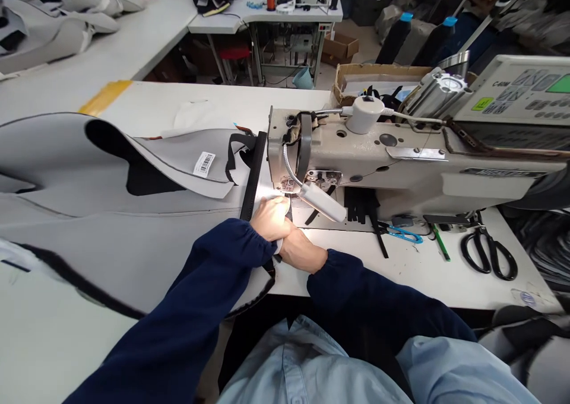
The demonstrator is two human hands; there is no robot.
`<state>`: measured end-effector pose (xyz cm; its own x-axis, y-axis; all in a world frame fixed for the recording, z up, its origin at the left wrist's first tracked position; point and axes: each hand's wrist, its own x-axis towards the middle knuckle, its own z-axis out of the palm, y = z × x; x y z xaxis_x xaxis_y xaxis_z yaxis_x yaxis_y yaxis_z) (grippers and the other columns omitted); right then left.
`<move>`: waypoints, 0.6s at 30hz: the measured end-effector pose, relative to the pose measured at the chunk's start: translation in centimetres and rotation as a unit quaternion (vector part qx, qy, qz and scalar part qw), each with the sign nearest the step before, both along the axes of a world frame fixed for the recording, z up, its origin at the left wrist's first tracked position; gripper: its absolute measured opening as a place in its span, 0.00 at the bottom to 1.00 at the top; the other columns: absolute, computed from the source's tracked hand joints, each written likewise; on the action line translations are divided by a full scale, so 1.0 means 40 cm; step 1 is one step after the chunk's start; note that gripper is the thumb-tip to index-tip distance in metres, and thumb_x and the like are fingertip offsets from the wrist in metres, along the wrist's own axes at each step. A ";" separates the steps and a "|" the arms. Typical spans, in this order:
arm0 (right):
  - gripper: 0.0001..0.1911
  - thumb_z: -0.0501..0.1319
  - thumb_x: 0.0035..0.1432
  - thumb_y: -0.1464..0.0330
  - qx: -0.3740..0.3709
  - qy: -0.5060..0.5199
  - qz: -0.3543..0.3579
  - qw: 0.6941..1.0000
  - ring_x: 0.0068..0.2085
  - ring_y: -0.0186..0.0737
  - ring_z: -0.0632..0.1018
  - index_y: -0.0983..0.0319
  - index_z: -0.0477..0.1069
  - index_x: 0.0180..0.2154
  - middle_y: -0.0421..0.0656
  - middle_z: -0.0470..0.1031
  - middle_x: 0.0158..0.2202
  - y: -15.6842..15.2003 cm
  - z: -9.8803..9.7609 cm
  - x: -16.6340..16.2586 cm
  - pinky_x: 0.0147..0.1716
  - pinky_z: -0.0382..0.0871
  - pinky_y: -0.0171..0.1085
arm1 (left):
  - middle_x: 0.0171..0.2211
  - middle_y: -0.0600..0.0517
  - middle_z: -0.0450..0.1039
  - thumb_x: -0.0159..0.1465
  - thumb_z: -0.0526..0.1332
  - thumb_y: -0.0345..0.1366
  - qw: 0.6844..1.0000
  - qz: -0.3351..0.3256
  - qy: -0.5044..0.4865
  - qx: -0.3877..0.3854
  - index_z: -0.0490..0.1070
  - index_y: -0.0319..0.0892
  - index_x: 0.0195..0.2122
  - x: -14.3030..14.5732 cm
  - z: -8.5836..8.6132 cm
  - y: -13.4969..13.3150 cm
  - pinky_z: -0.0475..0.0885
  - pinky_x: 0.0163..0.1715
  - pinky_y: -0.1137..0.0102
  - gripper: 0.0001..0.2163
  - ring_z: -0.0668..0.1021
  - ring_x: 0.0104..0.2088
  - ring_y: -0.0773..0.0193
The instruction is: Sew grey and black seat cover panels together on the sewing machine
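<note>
A large grey fabric piece (pixel 191 238) with black edging spreads over the table left of the sewing machine (pixel 378 149). Just below the needle area, my left hand (pixel 269 217) is closed on the right edge of this fabric, under the glow of the machine lamp (pixel 324 202). My right hand (pixel 303 250) is closed too, pressed against the left one at the same edge; its fingertips are partly hidden. A black strip (pixel 255 175) runs along the fabric beside my left hand. On a folded grey flap sits a white barcode label (pixel 204 164).
Right of the machine bed lie blue-handled scissors (pixel 404 234), a green pen (pixel 440 242) and black scissors (pixel 488 253). Black strips (pixel 361 205) hang by the machine arm. Behind it stands a cardboard box (pixel 378 75). More grey pieces (pixel 57 27) are piled at the far left.
</note>
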<state>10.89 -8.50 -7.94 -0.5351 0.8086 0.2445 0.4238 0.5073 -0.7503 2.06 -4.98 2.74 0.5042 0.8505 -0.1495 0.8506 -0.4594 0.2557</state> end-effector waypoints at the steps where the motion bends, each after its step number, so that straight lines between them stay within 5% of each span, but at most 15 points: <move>1: 0.14 0.51 0.60 0.75 0.006 -0.005 0.000 1.000 0.51 0.41 0.73 0.60 0.69 0.45 0.43 0.75 0.42 0.002 0.001 0.004 0.58 0.63 0.47 | 0.40 0.43 0.74 0.50 0.53 0.24 1.000 0.005 -0.010 0.005 0.71 0.37 0.32 -0.011 0.005 -0.015 0.71 0.47 0.61 0.11 0.75 0.43 0.54; 4: 0.14 0.53 0.59 0.74 0.067 -0.069 -0.004 0.995 0.54 0.48 0.70 0.63 0.70 0.46 0.50 0.74 0.46 -0.005 0.005 0.011 0.61 0.58 0.53 | 0.38 0.47 0.75 0.55 0.50 0.25 0.998 0.036 -0.047 0.034 0.71 0.40 0.33 -0.038 0.008 -0.089 0.74 0.40 0.66 0.12 0.76 0.39 0.58; 11: 0.16 0.48 0.65 0.74 0.135 -0.153 -0.017 0.979 0.55 0.45 0.69 0.64 0.68 0.50 0.49 0.73 0.47 -0.048 0.042 0.045 0.61 0.60 0.49 | 0.49 0.49 0.74 0.59 0.48 0.24 0.954 0.115 -0.204 0.186 0.71 0.41 0.49 -0.032 -0.069 -0.246 0.74 0.52 0.64 0.20 0.75 0.50 0.60; 18: 0.15 0.49 0.65 0.75 0.241 -0.218 0.047 0.944 0.57 0.49 0.68 0.74 0.67 0.49 0.58 0.70 0.51 -0.174 0.072 0.114 0.60 0.61 0.49 | 0.46 0.48 0.76 0.64 0.48 0.22 0.941 0.008 -0.237 0.243 0.69 0.42 0.51 -0.072 -0.123 -0.259 0.75 0.50 0.63 0.19 0.77 0.49 0.61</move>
